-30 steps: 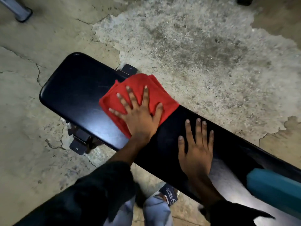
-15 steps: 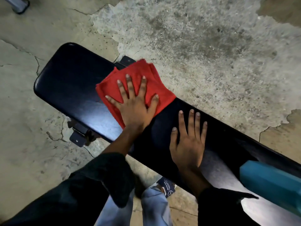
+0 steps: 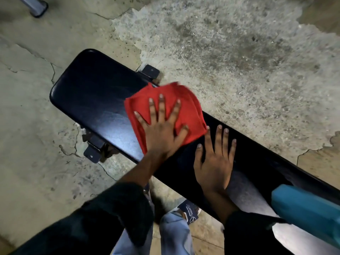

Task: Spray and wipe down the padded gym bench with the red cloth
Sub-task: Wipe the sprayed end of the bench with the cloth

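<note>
The black padded bench (image 3: 95,100) runs from upper left to lower right over a cracked concrete floor. The red cloth (image 3: 191,111) lies on its top, near the far edge, a little left of the middle. My left hand (image 3: 161,133) presses flat on the cloth with fingers spread; it is slightly blurred. My right hand (image 3: 213,162) rests flat on the bare pad just right of the cloth, its fingertips at the cloth's edge. No spray bottle is clearly identifiable.
A teal object (image 3: 303,212) sits at the lower right, over the bench's near edge. Metal foot brackets (image 3: 92,153) stick out under the bench's left end. A grey post base (image 3: 35,6) stands at top left. My jeans and shoe (image 3: 189,212) are below.
My left hand has slid the red cloth to the right along the bench, closing the gap to my right hand. The right hand stays planted on the pad.
</note>
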